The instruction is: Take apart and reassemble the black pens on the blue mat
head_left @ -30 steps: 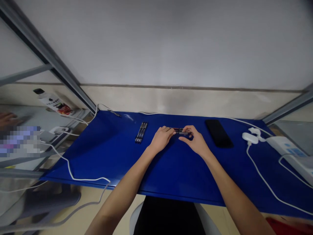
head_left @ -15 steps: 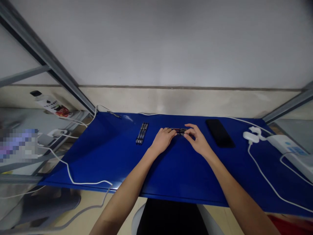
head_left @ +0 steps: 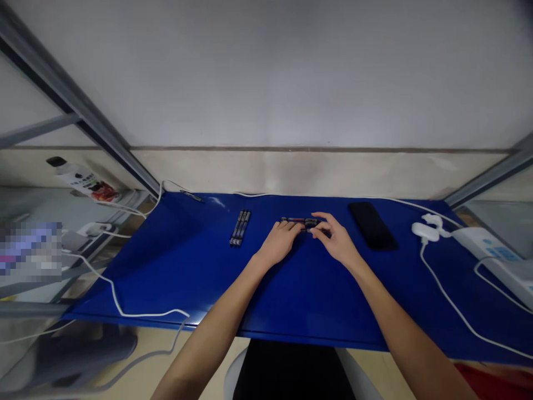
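On the blue table top (head_left: 175, 261) both my hands meet over a small bunch of dark pens (head_left: 303, 222) lying crosswise at the middle. My left hand (head_left: 278, 243) rests with curled fingers on the left part of the bunch. My right hand (head_left: 335, 239) pinches its right end with thumb and fingertips. Three more dark pens (head_left: 240, 226) lie side by side to the left, apart from both hands.
A black phone (head_left: 372, 225) lies right of my hands. A white charger (head_left: 423, 231) with its cable and a white power strip (head_left: 487, 250) are at the far right. White cables (head_left: 120, 300) trail off the left edge. A bottle (head_left: 81, 179) lies on the neighbouring desk.
My right hand slid slightly left along the pens and closed its fingers on them. The left hand has kept its place on the bunch. The camera shifted a little.
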A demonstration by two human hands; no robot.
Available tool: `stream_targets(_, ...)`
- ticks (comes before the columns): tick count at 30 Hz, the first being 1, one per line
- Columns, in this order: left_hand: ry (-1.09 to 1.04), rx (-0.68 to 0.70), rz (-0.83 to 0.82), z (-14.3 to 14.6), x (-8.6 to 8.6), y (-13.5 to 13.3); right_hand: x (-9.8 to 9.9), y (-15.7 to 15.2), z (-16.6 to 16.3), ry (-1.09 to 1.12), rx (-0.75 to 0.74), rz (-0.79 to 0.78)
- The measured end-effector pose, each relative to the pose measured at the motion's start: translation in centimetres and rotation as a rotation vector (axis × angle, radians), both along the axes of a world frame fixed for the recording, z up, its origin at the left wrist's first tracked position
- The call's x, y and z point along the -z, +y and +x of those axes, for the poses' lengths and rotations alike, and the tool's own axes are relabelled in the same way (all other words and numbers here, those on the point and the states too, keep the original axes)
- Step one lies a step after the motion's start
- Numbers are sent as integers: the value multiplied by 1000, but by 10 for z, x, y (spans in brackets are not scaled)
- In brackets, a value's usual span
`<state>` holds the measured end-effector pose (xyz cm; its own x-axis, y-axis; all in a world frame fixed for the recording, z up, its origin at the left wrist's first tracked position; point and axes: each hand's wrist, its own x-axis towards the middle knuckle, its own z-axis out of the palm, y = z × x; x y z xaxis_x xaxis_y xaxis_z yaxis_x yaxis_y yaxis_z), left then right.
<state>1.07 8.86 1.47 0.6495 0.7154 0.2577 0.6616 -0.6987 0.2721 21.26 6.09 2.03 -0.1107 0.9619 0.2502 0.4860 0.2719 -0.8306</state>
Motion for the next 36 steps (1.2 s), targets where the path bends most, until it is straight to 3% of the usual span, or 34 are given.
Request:
stream_targets(9,2,-57,-20,0,-3,-1,1,1,-2,8,-40,23)
stream_targets(14,25,-33,-38,1,-5,-4,5,1,-1,14,-79,-76)
stream_targets(22,52,-61,-47,5,-7,-7,7,3,-2,31,-84,-4)
stream_targets(28,24,-64,-102,2,-10,-9,7,2,-2,25,-79,-95)
stream_targets(36,-12,-204,-112,-3,-10,-3,5,8,14,55,-2,-49)
